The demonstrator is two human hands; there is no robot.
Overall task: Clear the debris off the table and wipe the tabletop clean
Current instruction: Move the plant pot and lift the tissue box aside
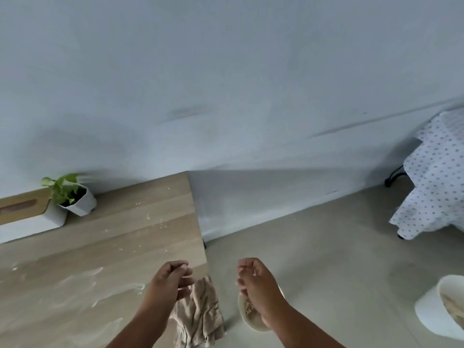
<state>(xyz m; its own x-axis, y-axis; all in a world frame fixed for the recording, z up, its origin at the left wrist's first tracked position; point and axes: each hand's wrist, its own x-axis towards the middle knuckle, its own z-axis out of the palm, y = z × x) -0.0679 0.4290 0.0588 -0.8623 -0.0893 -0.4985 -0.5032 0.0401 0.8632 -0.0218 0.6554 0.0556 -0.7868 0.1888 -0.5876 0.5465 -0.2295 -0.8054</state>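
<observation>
Dim, bluish soft light, motion blur, wide-angle warp at edges, faint wall (226, 71) shadows.

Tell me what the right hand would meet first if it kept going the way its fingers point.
The right hand holds a small bowl off the table's right edge, fingers pointing leftward. Going straight on, it would likely meet the left hand and cloth; depth is unclear.

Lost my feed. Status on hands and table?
Left hand grips cloth at table edge. Right hand holds bowl of debris, off table. White smears remain. Nothing in the way.
</observation>
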